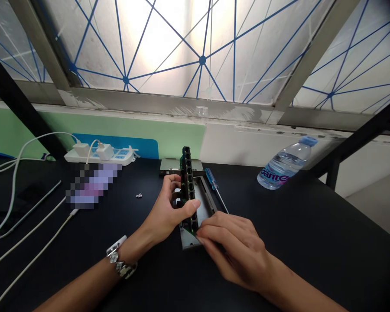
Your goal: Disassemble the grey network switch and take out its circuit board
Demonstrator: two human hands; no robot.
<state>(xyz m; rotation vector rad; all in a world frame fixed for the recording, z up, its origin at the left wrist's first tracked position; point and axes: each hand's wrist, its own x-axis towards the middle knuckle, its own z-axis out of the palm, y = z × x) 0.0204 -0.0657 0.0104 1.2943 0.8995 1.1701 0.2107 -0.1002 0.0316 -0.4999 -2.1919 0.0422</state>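
Note:
A green circuit board with a row of black ports stands tilted on edge over an open grey metal case on the black table. My left hand grips the board from the left, thumb on its near part, a wristwatch on that wrist. My right hand pinches the board's near lower corner with its fingertips, at the case's front edge. A blue-handled screwdriver lies just right of the case.
A second grey metal cover lies behind the case. Small screws lie to the left. A white power strip with plugs and white cables fill the left side. A water bottle lies at the right.

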